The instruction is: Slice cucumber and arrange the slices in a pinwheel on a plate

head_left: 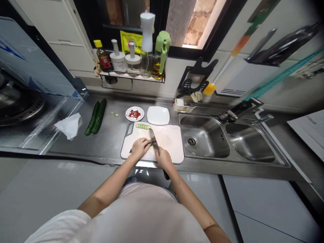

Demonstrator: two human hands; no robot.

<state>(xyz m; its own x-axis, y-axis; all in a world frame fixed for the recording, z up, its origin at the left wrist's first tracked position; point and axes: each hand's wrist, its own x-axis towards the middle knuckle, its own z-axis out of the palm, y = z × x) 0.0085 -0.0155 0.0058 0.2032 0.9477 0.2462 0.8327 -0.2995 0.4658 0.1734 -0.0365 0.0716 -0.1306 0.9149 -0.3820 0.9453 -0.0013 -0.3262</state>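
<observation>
On the white cutting board (172,141), my left hand (140,147) is closed over a cucumber (151,143), covering most of it. Its green end shows at the fingertips, and a dark tip sticks out on the other side. My right hand (163,157) grips a kitchen knife (153,139) by its dark handle. The blade points away from me and stands right beside the cucumber's green end. A short row of overlapping cucumber slices (143,126) lies near the board's far edge, by the knife tip.
Behind the board are a plate of chopped red pieces (135,114) and a white square plate (158,115). Two whole cucumbers (96,116) and a crumpled white tissue (69,125) lie left. A double sink (205,135) is right; a seasoning rack (131,77) hangs above.
</observation>
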